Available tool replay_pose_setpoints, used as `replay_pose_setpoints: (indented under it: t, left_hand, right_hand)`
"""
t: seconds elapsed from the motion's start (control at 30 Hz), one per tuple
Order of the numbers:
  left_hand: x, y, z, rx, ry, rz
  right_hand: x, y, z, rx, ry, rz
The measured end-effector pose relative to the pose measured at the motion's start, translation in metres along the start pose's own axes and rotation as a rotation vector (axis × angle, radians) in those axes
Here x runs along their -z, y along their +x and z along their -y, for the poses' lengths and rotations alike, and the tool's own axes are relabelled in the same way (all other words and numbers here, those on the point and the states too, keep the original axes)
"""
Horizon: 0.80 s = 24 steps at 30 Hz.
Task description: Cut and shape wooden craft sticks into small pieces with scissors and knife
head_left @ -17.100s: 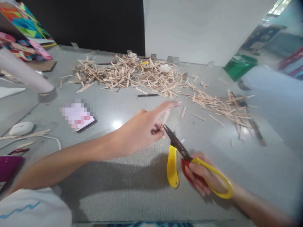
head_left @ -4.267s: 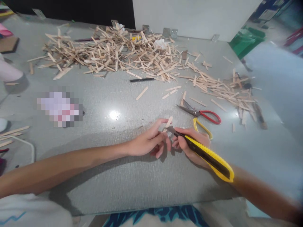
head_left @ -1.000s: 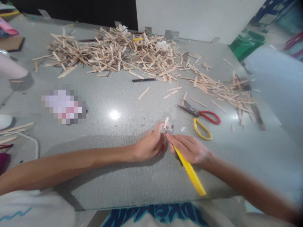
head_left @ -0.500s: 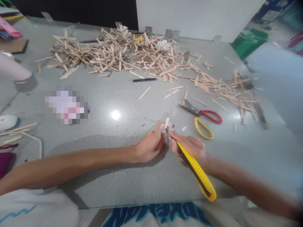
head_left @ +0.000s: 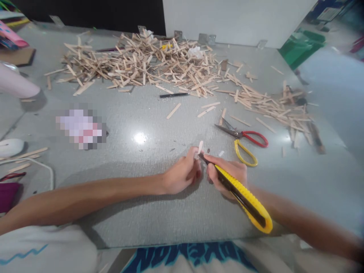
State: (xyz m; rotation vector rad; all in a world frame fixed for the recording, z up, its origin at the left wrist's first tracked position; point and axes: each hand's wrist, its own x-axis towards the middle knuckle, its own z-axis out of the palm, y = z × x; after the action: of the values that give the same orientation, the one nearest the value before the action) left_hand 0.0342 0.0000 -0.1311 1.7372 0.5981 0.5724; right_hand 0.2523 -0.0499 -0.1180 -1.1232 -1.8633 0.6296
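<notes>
Between the closed fingers of my left hand (head_left: 183, 172) is a short piece of pale wooden stick (head_left: 200, 146), its tip poking up. My right hand (head_left: 229, 175) is closed around a yellow and black utility knife (head_left: 244, 197), whose handle slants down toward the table's front edge. The knife's blade end meets the stick at my left fingertips; the exact contact is too small to make out. Beyond my right hand lie open scissors (head_left: 237, 135) with one red and one yellow handle. Small scraps are scattered by my fingertips.
A large heap of wooden sticks (head_left: 136, 64) spreads along the back, trailing off to the right. A black pen (head_left: 174, 95) lies before it. At left are a blurred-out object (head_left: 81, 127), a white mouse (head_left: 11, 147), a cable and a pink cylinder (head_left: 17, 81). A green bin (head_left: 303, 49) stands beyond.
My right hand has turned the knife, so its handle end has swung right and slightly up. My left hand keeps the stick in about the same place.
</notes>
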Motion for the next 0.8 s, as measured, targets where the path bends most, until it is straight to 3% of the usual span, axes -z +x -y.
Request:
replay_pose_setpoints:
  t: [0.1,0.47,0.67,0.8]
  left_hand:
    - [-0.001,0.001,0.001,0.006,-0.014,-0.012]
    - [-0.002,0.0,0.002,0.042,-0.095,-0.037]
    - [0.001,0.001,0.002,0.005,-0.13,-0.029]
    - [0.003,0.002,0.0,0.014,-0.167,-0.031]
  right_hand:
    - [-0.003,0.006,0.006,0.03,-0.01,-0.089]
    - [-0.007,0.009,0.008,-0.028,0.119,-0.081]
    - [-0.006,0.008,0.001,0.1,0.059,-0.034]
    - [-0.003,0.005,-0.009,0.223,0.017,0.071]
